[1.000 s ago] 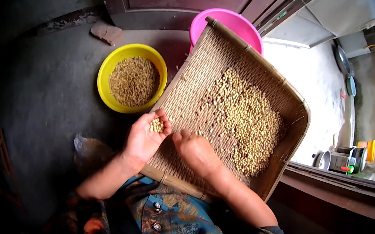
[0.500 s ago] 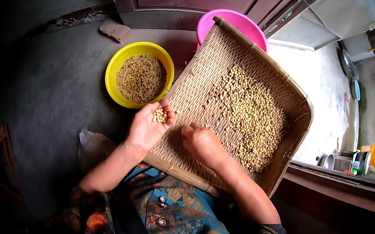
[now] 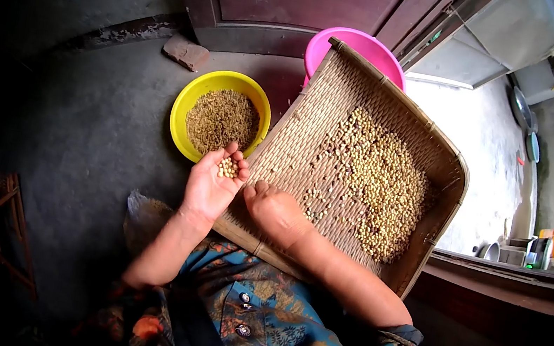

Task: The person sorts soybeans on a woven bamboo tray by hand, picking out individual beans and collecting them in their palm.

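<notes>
My left hand is turned palm up and cupped round a small heap of pale soybeans, at the left edge of the woven bamboo tray. Close beside it, over the tray's near left part, my right hand is closed with its fingertips together. Whatever those fingers may hold is hidden. Many more beans, mostly pale with some darker ones, lie spread over the tray's right half. The tray rests at a slant in front of my lap.
A yellow basin of brownish beans or grains stands on the floor left of the tray. Behind the tray is a pink basin. A brick lies by the wall, and a plastic bag sits near my left forearm. A doorway opens at right.
My right hand has moved left across the tray, closer to my left hand. My left hand still cups the soybeans. The whole view has shifted slightly.
</notes>
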Demonstrator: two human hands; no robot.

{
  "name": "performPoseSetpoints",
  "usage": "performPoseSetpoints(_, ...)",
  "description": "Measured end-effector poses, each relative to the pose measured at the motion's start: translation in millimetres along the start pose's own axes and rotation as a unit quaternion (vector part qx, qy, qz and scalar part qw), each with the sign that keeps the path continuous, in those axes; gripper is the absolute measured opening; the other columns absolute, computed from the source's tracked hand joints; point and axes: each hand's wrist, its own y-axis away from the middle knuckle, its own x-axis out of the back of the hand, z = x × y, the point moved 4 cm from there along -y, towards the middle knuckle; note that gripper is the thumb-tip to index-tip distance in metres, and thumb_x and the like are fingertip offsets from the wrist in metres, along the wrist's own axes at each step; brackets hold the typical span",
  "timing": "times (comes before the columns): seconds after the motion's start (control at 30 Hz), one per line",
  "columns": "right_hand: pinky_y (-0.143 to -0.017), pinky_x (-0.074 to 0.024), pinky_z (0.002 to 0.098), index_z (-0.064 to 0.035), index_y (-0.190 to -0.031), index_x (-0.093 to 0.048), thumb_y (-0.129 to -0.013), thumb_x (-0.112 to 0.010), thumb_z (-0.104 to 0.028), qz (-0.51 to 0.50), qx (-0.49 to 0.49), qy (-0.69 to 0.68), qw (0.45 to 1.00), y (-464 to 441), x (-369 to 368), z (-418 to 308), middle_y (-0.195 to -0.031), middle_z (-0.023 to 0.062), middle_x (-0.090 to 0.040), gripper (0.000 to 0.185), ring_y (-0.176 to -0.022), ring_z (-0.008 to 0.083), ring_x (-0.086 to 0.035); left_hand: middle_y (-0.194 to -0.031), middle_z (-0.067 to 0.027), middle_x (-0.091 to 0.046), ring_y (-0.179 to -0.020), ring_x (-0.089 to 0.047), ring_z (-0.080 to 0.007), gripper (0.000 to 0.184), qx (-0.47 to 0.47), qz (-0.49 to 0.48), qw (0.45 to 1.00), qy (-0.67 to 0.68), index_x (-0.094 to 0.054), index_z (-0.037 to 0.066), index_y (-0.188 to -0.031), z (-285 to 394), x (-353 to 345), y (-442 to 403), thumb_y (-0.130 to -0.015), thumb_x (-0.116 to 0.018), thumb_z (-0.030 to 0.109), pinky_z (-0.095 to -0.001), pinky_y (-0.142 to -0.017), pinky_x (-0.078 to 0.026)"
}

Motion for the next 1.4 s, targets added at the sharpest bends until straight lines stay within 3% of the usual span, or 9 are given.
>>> performPoseSetpoints(0.3, -0.057, -0.0527, 0.0418, 0.0028, -0.086, -0.053, -0.079, -0.054, -0.004, 0.027, -0.099, -0.111, 0.989, 7.6, 46.8, 13.1, -0.076, 0.0197, -0.057, 0.01, -0.063, 0.0367, -0.062, -0.09, -0.0081, -0.06, -0.085, -0.058, -0.0212, 0.021, 0.027, 0.001, 0.997, -0.069, -0.059, 0.003, -0.104, -6.3, -2.5, -3.0, -0.097, -0.048, 0.019, -0.0348, -0.077, -0.05)
performPoseSetpoints(0.57, -0.079, -0.0513, 0.0366, 0.0078, -0.121, -0.051, -0.088, -0.059, -0.021, 0.105, -0.055, 0.034, 0.992, 50.2, 144.0, -17.6, -0.117, 0.0231, -0.055, 0.044, -0.092, 0.0299, -0.058, -0.107, -0.0143, -0.06, -0.1, -0.058, -0.0258, 0.023, 0.199, -0.035, 0.978, 0.049, -0.056, -0.002, -0.109, -14.6, -94.6, -10.2, -0.1, -0.043, 0.014, -0.0374, -0.088, -0.05)
performPoseSetpoints(0.7, -0.07, -0.0519, 0.0372, 0.0003, -0.103, -0.054, -0.086, -0.06, -0.017, 0.066, -0.125, -0.03, 0.99, 98.7, 127.4, -12.6, -0.096, 0.0139, -0.057, 0.025, -0.082, 0.0275, -0.06, -0.105, -0.015, -0.061, -0.1, -0.059, -0.0227, 0.024, -0.157, -0.272, 0.948, -0.054, -0.058, -0.003, -0.106, 16.4, -246.0, -54.7, -0.102, -0.042, 0.015, -0.0374, -0.092, -0.05)
performPoseSetpoints(0.8, -0.067, -0.0517, 0.0377, -0.0007, -0.097, -0.054, -0.082, -0.059, -0.013, 0.042, -0.149, -0.033, 0.987, 114.9, 108.4, -5.4, -0.087, 0.0126, -0.054, 0.02, -0.079, 0.0278, -0.06, -0.102, -0.0097, -0.063, -0.097, -0.06, -0.0172, 0.026, -0.511, -0.271, 0.776, -0.254, -0.062, 0.0, -0.103, 7.0, -322.3, -100.1, -0.103, -0.041, 0.016, -0.033, -0.089, -0.049)
performPoseSetpoints(0.87, -0.066, -0.0515, 0.0376, -0.0008, -0.094, -0.053, -0.079, -0.058, -0.011, 0.05, -0.161, -0.063, 0.984, 117.2, 104.2, -7.8, -0.085, 0.0127, -0.052, 0.018, -0.078, 0.0281, -0.059, -0.103, -0.0107, -0.062, -0.093, -0.061, -0.0178, 0.02, -0.657, -0.216, 0.534, -0.486, -0.063, 0.003, -0.099, -11.1, -331.3, -154.1, -0.1, -0.044, 0.01, -0.032, -0.085, -0.05)
performPoseSetpoints(0.9, -0.066, -0.0518, 0.0372, -0.0009, -0.094, -0.053, -0.079, -0.057, -0.01, 0.053, -0.166, -0.083, 0.981, 118.9, 104.8, -8.6, -0.088, 0.013, -0.054, 0.018, -0.081, 0.0285, -0.06, -0.104, -0.0122, -0.062, -0.094, -0.062, -0.0198, 0.018, -0.638, -0.238, 0.401, -0.612, -0.064, 0.001, -0.102, -22.2, -325.2, -183.8, -0.097, -0.048, 0.009, -0.0325, -0.088, -0.049)
performPoseSetpoints(1.13, -0.061, -0.0515, 0.0372, -0.0011, -0.083, -0.052, -0.079, -0.058, -0.009, 0.097, -0.221, -0.172, 0.955, 155.5, 104.9, -4.5, -0.077, 0.0123, -0.054, 0.011, -0.072, 0.0283, -0.06, -0.101, -0.0066, -0.066, -0.096, -0.062, -0.0141, 0.017, -0.366, -0.323, 0.633, -0.601, -0.066, 0.001, -0.105, -63.0, -254.5, -139.5, -0.092, -0.054, 0.002, -0.0266, -0.086, -0.048)
performPoseSetpoints(1.2, -0.06, -0.0514, 0.0384, -0.0012, -0.082, -0.053, -0.082, -0.059, -0.011, 0.11, -0.227, -0.205, 0.946, 164.7, 94.4, 0.1, -0.076, 0.013, -0.054, 0.012, -0.069, 0.0301, -0.06, -0.098, -0.0065, -0.065, -0.091, -0.062, -0.0129, 0.013, -0.312, -0.353, 0.52, -0.712, -0.065, 0.0, -0.099, -71.3, -228.9, -104.4, -0.09, -0.055, -0.001, -0.0259, -0.081, -0.049)
performPoseSetpoints(1.4, -0.06, -0.0531, 0.0378, -0.0032, -0.087, -0.063, -0.084, -0.068, -0.013, 0.116, -0.278, -0.24, 0.923, 171.4, 82.6, 6.2, -0.079, 0.0113, -0.059, 0.011, -0.067, 0.0293, -0.063, -0.1, -0.0125, -0.065, -0.096, -0.064, -0.0275, 0.024, -0.273, -0.447, 0.451, -0.723, -0.064, -0.001, -0.102, -82.5, -142.8, -69.9, -0.082, -0.053, -0.007, -0.0354, -0.087, -0.051)
